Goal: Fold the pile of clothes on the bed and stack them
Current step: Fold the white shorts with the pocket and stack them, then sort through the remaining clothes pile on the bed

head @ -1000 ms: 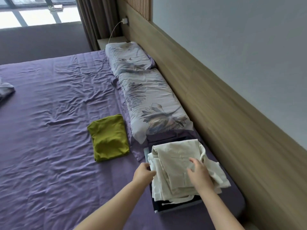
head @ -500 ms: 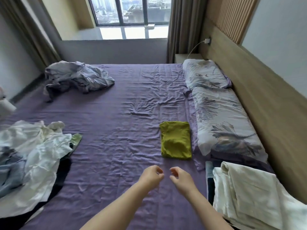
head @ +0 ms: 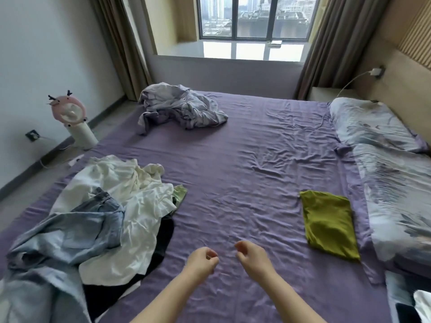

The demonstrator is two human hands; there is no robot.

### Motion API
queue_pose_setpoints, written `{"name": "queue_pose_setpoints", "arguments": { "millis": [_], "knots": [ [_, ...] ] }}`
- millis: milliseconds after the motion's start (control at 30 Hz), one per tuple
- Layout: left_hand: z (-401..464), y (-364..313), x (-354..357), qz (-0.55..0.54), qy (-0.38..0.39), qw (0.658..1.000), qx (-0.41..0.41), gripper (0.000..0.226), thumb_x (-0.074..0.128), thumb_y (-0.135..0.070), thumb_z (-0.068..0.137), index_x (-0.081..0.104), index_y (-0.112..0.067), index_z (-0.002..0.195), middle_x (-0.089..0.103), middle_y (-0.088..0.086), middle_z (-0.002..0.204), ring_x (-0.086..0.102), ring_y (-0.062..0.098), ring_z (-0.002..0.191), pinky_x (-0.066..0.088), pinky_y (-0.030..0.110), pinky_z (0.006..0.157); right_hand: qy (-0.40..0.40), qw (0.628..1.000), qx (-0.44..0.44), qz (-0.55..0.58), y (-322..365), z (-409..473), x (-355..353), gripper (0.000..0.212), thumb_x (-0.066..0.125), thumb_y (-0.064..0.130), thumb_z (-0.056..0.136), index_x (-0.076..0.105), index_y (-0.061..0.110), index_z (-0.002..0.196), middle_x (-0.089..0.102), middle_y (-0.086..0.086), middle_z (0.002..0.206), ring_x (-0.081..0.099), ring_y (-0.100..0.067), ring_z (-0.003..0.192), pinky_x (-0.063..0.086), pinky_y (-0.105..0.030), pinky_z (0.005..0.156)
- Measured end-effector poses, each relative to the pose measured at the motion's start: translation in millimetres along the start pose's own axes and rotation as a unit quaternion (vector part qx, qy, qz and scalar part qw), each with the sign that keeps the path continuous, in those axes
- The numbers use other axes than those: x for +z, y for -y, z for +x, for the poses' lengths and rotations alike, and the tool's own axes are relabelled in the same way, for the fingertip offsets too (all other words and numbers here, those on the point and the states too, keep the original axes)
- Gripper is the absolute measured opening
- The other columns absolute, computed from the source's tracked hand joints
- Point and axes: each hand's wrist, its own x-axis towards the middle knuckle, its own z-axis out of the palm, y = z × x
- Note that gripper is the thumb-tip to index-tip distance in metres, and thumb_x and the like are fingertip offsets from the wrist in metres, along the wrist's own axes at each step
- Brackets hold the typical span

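Both hands, left hand (head: 202, 259) and right hand (head: 253, 256), hover empty over the purple bed (head: 245, 173), fingers loosely curled. Unfolded pile of clothes (head: 105, 217) lies left; folded green garment (head: 328, 223) lies right beside the pillows (head: 391, 173).

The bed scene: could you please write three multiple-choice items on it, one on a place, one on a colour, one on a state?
1. Where does the unfolded pile lie relative to the hands?
A. to their left
B. to their right
C. on the pillows

2. What colour is the folded garment?
A. red
B. olive green
C. black

3. What do the left hand and right hand hold?
A. a shirt
B. jeans
C. nothing

Key: 1 A, the pile sits at the bed's left edge. 2 B, it lies olive green beside the pillows. 3 C, both hang loosely curled above the sheet.
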Motion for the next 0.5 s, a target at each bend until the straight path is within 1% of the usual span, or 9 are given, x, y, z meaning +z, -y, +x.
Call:
{"name": "queue_pose_setpoints", "arguments": {
  "millis": [67, 133, 233, 300, 400, 500],
  "knots": [
    [16, 20, -31, -0.005, 0.001, 1.000, 0.000, 0.011, 0.058, -0.020, 0.088, 0.064, -0.016, 0.096, 0.068, 0.001, 0.083, 0.064, 0.011, 0.068, 0.051, 0.023, 0.068, 0.006, 1.000, 0.000, -0.007, 25, 20, 19, 0.027, 0.055, 0.012, 0.090, 0.063, 0.011, 0.115, 0.067, -0.003, 0.114, 0.060, -0.014, 0.106, 0.034, -0.011, 0.080],
    [35, 41, -61, -0.011, -0.004, 1.000, -0.006, 0.013, 0.058, -0.020, 0.088, 0.065, -0.015, 0.098, 0.069, 0.001, 0.087, 0.066, 0.013, 0.072, 0.052, 0.027, 0.075, 0.011, 1.000, -0.002, -0.012, 49, 43, 39, 0.027, 0.054, 0.012, 0.091, 0.063, 0.010, 0.116, 0.067, -0.005, 0.115, 0.060, -0.014, 0.106, 0.032, -0.009, 0.079],
    [67, 68, -102, 0.003, -0.022, 1.000, -0.012, 0.016, 0.057, -0.019, 0.089, 0.066, -0.014, 0.101, 0.071, 0.007, 0.097, 0.068, 0.020, 0.089, 0.050, 0.029, 0.082, 0.027, 1.000, -0.004, -0.015, 79, 77, 67, 0.028, 0.055, 0.016, 0.093, 0.062, 0.011, 0.120, 0.066, -0.003, 0.118, 0.059, -0.013, 0.108, 0.031, -0.007, 0.078],
    [88, 82, -126, 0.008, -0.031, 0.999, -0.022, 0.018, 0.057, -0.020, 0.090, 0.066, -0.013, 0.104, 0.070, 0.007, 0.103, 0.065, 0.020, 0.096, 0.048, 0.026, 0.083, 0.042, 0.999, -0.001, -0.015, 95, 99, 85, 0.028, 0.055, 0.017, 0.094, 0.060, 0.011, 0.121, 0.065, -0.003, 0.120, 0.059, -0.013, 0.110, 0.033, -0.008, 0.080],
    [120, 100, -156, 0.005, -0.050, 0.998, -0.040, 0.021, 0.055, -0.023, 0.092, 0.066, -0.016, 0.108, 0.069, 0.003, 0.107, 0.063, 0.018, 0.100, 0.047, 0.025, 0.085, 0.058, 0.998, 0.002, -0.015, 115, 132, 108, 0.028, 0.054, 0.019, 0.094, 0.060, 0.012, 0.121, 0.065, -0.003, 0.120, 0.058, -0.013, 0.111, 0.037, -0.014, 0.087],
    [157, 113, -176, 0.002, -0.061, 0.997, -0.054, 0.024, 0.055, -0.026, 0.093, 0.066, -0.016, 0.111, 0.068, 0.002, 0.111, 0.061, 0.017, 0.105, 0.044, 0.023, 0.084, 0.074, 0.997, -0.001, -0.020, 130, 166, 126, 0.028, 0.054, 0.019, 0.095, 0.061, 0.011, 0.121, 0.064, -0.003, 0.120, 0.058, -0.014, 0.111, 0.037, -0.015, 0.087]
  ]
}}
